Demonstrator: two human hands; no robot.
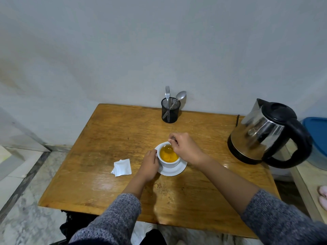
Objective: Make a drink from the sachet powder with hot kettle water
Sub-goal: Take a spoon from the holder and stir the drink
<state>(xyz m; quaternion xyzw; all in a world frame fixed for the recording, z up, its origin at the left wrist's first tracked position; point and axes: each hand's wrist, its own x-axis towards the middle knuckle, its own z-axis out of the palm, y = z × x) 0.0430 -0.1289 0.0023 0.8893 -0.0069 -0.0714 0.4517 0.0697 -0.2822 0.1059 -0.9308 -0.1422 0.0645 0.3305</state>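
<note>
A white cup point(169, 164) full of orange-yellow liquid stands on a white saucer point(174, 171) in the middle of the wooden table point(109, 138). My left hand point(150, 165) grips the cup's left side. My right hand point(185, 147) is above the cup's right rim, pinching a metal spoon point(171, 141) whose bowl dips into the drink. The torn white sachet point(122, 167) lies flat on the table to the left of the cup. The steel kettle point(265, 133) with a black lid and handle stands at the right edge.
A black mesh holder point(170, 110) with a fork and a spoon stands at the table's back edge against the wall. A blue-lidded bin point(316, 137) sits behind the kettle. A few spilled crumbs of powder point(156, 186) lie near the front.
</note>
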